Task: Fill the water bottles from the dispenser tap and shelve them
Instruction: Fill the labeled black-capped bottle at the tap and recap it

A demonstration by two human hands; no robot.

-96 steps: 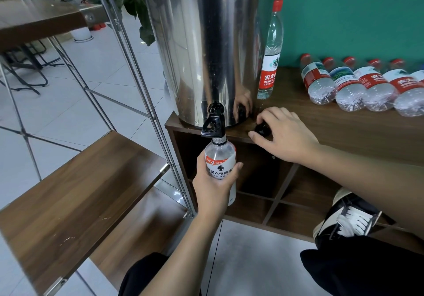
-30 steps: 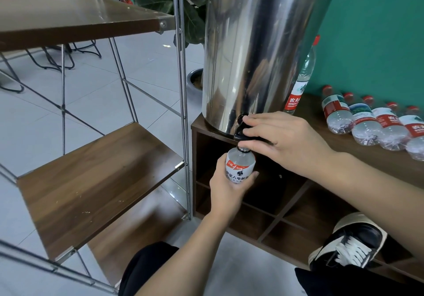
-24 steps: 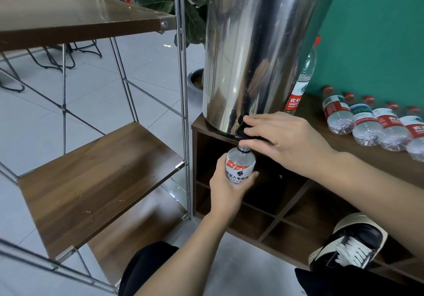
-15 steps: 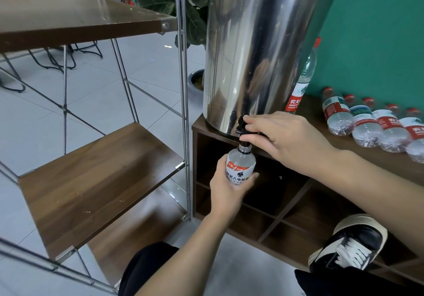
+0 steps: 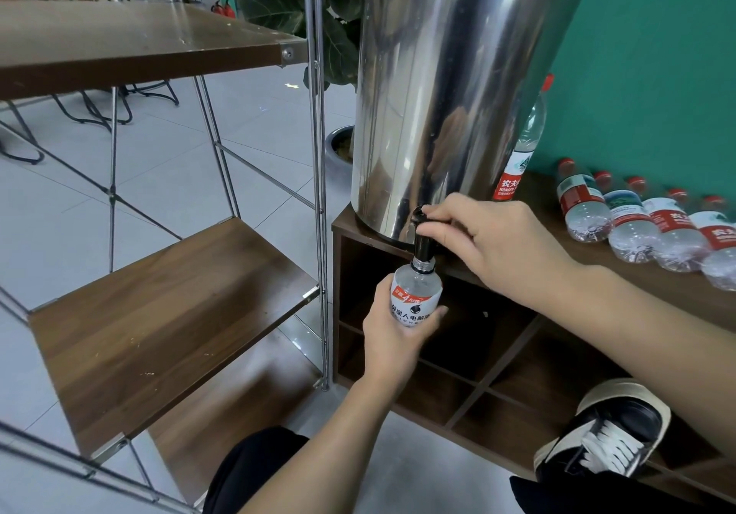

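Wooden shelf boards (image 5: 159,314) on a wire frame stand at the left, with nothing on them that I can see. Just right of the frame, the left hand (image 5: 392,340) wraps its curled fingers round the labelled middle of the bottle (image 5: 416,296), holding its open mouth up against the black tap (image 5: 423,244) at the front left corner of the surface (image 5: 657,286). The thin plastic should be light but will likely grow heavier and slicker as it fills, and may dent under a hard squeeze, so a grip on the label band looks soundest. The right hand (image 5: 494,240) pinches the tap's lever, fingers curled over it. Against the earliest frame, that hand has come from a spot beside the dispenser (image 5: 458,95) onto the tap, and the view has swung left. Spare bottles (image 5: 653,226) lie along the far edge.
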